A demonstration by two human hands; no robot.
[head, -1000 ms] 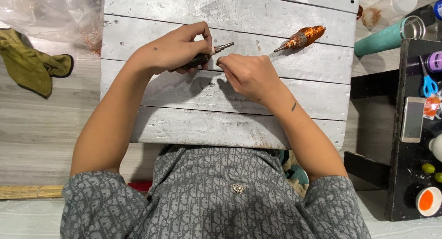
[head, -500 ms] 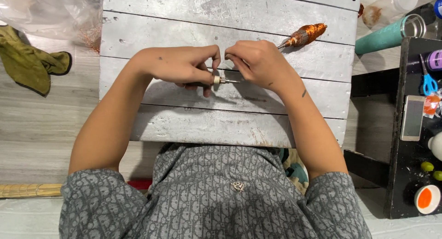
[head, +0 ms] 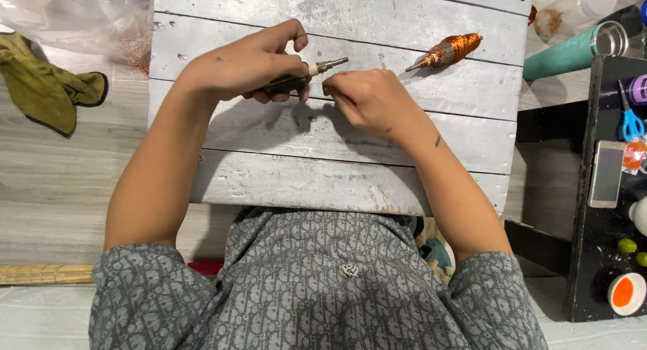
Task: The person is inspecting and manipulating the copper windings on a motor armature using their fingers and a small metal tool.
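Nearest the camera is the person's grey patterned short-sleeved shirt (head: 317,289), and from it both bare forearms reach onto a whitewashed wooden plank board (head: 323,181).

The right hand (head: 367,101) rests knuckles-up on the board, its fingers curled in and pressed together at the tips; whatever they pinch is too small to make out. Just beside those fingertips, on their left, the left hand (head: 253,64) wraps around a slim dark-handled hand tool with a pale collar and short metal tip (head: 306,76) — fingers closed about the handle, thumb along the top, the metal tip pointing past the right hand's fingertips.

Beyond the right hand's fingers and to their right lies a spindle wound with copper-coloured wire (head: 448,51), well apart from both hands, flat on the board.

Off to the left of the left hand's fingers — on the pale wood floor — sit an olive-green crumpled cloth (head: 47,87) and a clear plastic bag (head: 74,16). Far to the right of the fingers stand a teal cylindrical bottle (head: 566,53) and a black shelf unit (head: 596,256) holding blue-handled scissors (head: 631,117).
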